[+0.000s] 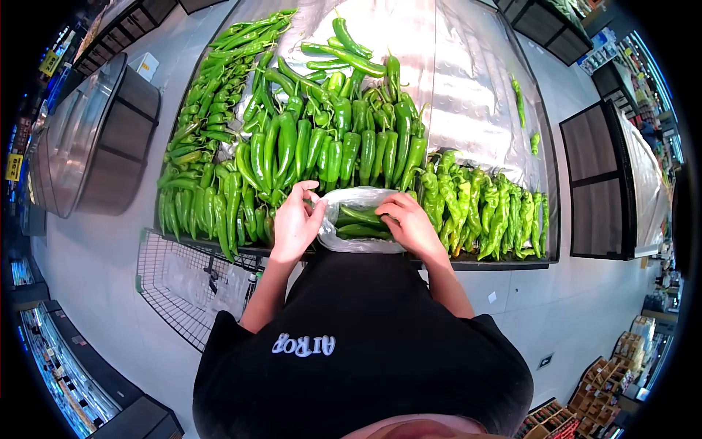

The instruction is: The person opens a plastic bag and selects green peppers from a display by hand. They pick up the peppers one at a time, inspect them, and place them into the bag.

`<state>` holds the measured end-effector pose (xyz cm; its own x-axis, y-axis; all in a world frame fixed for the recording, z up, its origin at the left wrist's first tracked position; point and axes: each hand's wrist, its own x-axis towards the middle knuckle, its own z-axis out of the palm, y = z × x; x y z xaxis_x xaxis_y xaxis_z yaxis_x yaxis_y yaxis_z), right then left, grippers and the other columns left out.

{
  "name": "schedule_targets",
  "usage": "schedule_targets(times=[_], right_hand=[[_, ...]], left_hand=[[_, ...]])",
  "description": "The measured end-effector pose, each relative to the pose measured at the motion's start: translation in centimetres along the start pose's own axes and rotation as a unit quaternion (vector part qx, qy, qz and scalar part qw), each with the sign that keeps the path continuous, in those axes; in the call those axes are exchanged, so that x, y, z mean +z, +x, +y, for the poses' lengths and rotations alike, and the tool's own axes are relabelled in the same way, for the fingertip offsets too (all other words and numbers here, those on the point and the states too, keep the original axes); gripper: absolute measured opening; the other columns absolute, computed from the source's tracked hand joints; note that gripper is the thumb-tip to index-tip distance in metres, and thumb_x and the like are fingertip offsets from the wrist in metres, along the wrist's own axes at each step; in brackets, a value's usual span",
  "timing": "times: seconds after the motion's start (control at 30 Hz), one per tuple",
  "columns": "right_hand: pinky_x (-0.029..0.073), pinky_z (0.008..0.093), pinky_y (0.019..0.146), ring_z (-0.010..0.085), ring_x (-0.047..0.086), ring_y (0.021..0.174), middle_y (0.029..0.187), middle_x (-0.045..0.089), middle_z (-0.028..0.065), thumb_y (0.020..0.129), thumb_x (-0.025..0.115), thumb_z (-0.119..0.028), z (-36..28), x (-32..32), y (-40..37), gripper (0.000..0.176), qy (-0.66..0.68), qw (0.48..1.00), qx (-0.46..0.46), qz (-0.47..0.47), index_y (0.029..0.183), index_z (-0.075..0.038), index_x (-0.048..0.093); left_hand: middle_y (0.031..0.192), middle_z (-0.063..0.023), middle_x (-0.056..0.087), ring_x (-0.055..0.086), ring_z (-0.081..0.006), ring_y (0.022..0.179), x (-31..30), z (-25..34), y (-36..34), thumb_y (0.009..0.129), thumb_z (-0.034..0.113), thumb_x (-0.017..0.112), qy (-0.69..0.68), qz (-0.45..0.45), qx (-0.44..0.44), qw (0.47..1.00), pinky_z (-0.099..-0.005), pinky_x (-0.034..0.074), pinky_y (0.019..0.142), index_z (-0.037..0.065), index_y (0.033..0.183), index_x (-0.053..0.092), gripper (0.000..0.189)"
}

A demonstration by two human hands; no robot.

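A clear plastic bag [363, 244] stands with its mouth spread at the front edge of the display, close against my body. Several dark green peppers [363, 230] lie inside it. My left hand [296, 219] pinches the bag's left rim between thumb and fingers. On the opposite side, my right hand [411, 225] reaches over the rim with curled fingers at the end of a green pepper [360, 214] in the bag. The right rim is partly hidden beneath that hand.
Piled long green peppers [300, 146] fill the display ahead, with thin ones at left and wrinkled light green peppers [501, 212] at right. A wire shopping cart [175, 274] holding plastic bags is at my left. Dark-framed stands [601, 183] flank the aisle.
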<state>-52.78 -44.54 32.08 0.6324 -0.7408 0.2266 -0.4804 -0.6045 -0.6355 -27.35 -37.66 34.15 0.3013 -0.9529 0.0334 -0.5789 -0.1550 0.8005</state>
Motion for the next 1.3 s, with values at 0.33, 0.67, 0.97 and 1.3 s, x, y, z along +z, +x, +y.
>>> schedule_targets(times=[0.33,0.67,0.97,1.3], right_hand=[[0.049,0.0421,0.094,0.0276,0.060,0.103,0.100,0.069,0.0041,0.083,0.073,-0.013,-0.8,1.4,0.8,0.019,-0.101,0.990,-0.058,-0.078,0.102,-0.011,0.073],[0.050,0.0462,0.089,0.0349,0.063,0.099,0.098,0.066,0.0112,0.084,0.065,-0.008,-1.5,3.8,2.6,0.014,-0.024,0.993,-0.075,-0.085,0.097,-0.008,0.070],[0.055,0.0462,0.067,0.0355,0.070,0.072,0.073,0.069,0.0137,0.092,0.071,-0.025,1.2,0.1,10.6,0.048,-0.020,0.986,0.146,0.077,0.131,0.001,0.060],[0.057,0.0458,0.065,0.0342,0.072,0.070,0.069,0.070,0.0124,0.085,0.075,-0.055,3.9,2.1,13.2,0.060,-0.172,0.961,0.200,0.080,0.123,-0.008,0.068]], left_hand=[[0.086,-0.0092,0.068,0.066,-0.0212,0.071,0.4,-0.2,0.1,0.089,0.011,0.074,-0.037,-0.011,0.054,0.998,-0.0332,0.052,0.065,0.004,0.094,0.067,0.011],[0.086,-0.0074,0.070,0.067,-0.0174,0.074,0.7,-1.2,0.1,0.088,0.010,0.077,-0.040,0.013,0.095,0.995,-0.0303,0.052,0.064,0.003,0.096,0.071,0.012],[0.102,-0.0046,0.069,0.062,-0.0289,0.104,1.1,0.5,-0.4,0.086,0.016,0.076,0.017,0.054,0.235,0.970,-0.0423,0.045,0.097,0.011,0.094,0.072,0.011],[0.115,-0.0011,0.070,0.061,-0.0267,0.119,2.4,-0.2,-0.9,0.084,0.016,0.080,0.010,-0.043,0.337,0.940,-0.0460,0.044,0.106,0.013,0.098,0.074,0.016]])
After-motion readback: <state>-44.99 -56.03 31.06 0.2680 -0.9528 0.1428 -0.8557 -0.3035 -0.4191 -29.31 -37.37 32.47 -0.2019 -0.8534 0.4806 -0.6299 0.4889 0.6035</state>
